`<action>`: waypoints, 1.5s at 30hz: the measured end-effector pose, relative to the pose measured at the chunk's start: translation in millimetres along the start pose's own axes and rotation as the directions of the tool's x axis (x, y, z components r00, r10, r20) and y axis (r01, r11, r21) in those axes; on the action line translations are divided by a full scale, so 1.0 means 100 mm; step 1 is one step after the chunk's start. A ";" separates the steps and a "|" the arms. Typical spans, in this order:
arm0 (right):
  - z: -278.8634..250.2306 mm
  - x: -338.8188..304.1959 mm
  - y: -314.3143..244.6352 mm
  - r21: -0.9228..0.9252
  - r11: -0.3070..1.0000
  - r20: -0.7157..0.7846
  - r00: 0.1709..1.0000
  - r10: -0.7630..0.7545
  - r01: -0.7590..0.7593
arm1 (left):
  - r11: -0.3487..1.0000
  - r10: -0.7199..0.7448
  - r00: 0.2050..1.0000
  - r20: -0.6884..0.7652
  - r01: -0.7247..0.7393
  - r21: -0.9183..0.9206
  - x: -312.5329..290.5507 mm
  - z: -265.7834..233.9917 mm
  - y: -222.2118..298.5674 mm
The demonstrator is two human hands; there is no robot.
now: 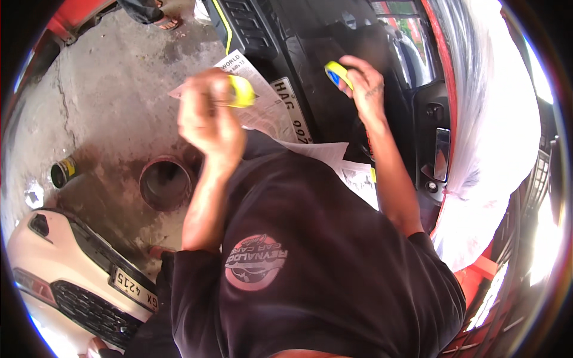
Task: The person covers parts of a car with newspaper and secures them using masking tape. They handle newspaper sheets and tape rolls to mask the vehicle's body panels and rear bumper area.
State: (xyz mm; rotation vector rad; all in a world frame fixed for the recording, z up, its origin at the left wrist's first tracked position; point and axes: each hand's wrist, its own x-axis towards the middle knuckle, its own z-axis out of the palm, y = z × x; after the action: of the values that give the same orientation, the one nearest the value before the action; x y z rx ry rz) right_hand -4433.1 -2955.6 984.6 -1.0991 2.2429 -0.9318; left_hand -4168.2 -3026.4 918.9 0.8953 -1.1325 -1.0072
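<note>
Out in front of me, my right hand (363, 86) grips a roll of masking tape (339, 75), bright yellow with a blue core, just above a glossy black car panel (328, 36). My left hand (209, 113) is closed on bright yellow tape (242, 92); motion blurs it, and I cannot tell if it is a whole roll. Below this hand a newspaper sheet (262, 98) lies beside the car's white licence plate (289, 110). More newspaper (361, 179) shows under my right forearm, with a small yellow tape piece (373, 175) at its edge.
Clear plastic sheeting (495, 119) hangs over the car on the right. A round bucket (166, 184) and an open can (63, 172) are on the concrete floor to the left. A white car (65, 238) stands at lower left. Another person's sandalled foot (167, 22) appears at the top.
</note>
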 end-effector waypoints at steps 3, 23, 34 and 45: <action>-0.03 -0.47 -0.06 -0.234 0.956 0.245 0.962 -0.119 0.178 | 0.983 -0.169 0.983 0.072 0.163 0.080 0.12 -0.32 -0.28; -0.36 -1.72 0.13 -0.865 0.502 0.092 0.975 0.201 -0.021 | 0.750 -0.413 0.872 0.264 0.490 -0.444 -0.04 0.36 -1.29; -0.46 -1.85 0.27 -0.826 0.517 -0.150 0.972 0.181 -0.224 | 0.880 0.331 0.685 0.649 -0.472 0.049 0.58 1.22 -0.94; -0.45 -2.04 0.47 -0.754 0.555 -0.287 0.936 0.205 -0.353 | 0.947 0.202 0.706 0.679 -0.318 0.048 0.60 1.74 -1.15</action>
State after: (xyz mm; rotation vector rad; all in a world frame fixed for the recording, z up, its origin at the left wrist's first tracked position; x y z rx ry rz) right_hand -4370.1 -2752.0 1002.7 -0.9282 2.9619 0.2157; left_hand -4351.0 -3129.4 862.9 0.4592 -1.9234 -1.0317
